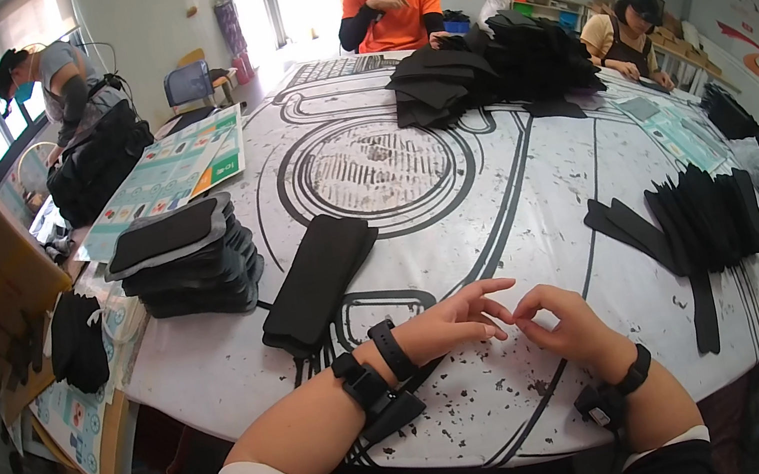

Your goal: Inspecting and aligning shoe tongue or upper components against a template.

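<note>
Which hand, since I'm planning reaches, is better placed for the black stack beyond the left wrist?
Likely the left hand: it's nearer the black stack; the right hand sits farther right.

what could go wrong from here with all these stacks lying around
The tall grey and black stack has uneven layers, so a bump might make it slide over. The black pads lie near the left hand, which could nudge them out of line if it swings outward. On the right, a loose strip sticks out from the row of black strips and might get dragged by the right hand.
</note>
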A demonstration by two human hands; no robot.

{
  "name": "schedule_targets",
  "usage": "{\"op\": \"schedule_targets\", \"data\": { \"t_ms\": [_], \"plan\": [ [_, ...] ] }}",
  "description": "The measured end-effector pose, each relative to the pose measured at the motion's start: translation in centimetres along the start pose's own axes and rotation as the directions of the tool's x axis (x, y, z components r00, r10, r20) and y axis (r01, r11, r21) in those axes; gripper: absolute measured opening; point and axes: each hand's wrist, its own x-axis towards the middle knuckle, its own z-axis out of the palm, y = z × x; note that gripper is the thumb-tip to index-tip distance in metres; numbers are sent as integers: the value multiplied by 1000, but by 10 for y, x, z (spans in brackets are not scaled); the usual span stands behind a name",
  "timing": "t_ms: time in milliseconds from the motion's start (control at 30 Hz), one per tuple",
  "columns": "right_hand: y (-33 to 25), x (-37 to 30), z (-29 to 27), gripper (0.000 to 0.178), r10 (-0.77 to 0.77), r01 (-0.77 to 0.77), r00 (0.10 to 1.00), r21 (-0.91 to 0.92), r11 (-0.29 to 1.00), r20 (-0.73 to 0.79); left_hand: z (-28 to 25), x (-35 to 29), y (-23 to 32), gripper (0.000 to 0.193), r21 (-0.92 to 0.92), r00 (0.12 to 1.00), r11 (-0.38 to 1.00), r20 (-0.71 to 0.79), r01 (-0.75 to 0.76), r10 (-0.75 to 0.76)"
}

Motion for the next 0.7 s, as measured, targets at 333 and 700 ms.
{"op": "schedule_targets", "data": {
  "t_ms": [333, 700],
  "plan": [
    [3, -1, -1, 14, 59, -59, 998, -6, 998, 28, 2, 0, 1, 64, 23, 1000, 1000, 26, 14, -15],
    [8, -1, -4, 11, 199, -197, 980, -41, 979, 29, 3, -1, 2, 59, 54, 997, 996, 36, 70, -72]
  ]
}}
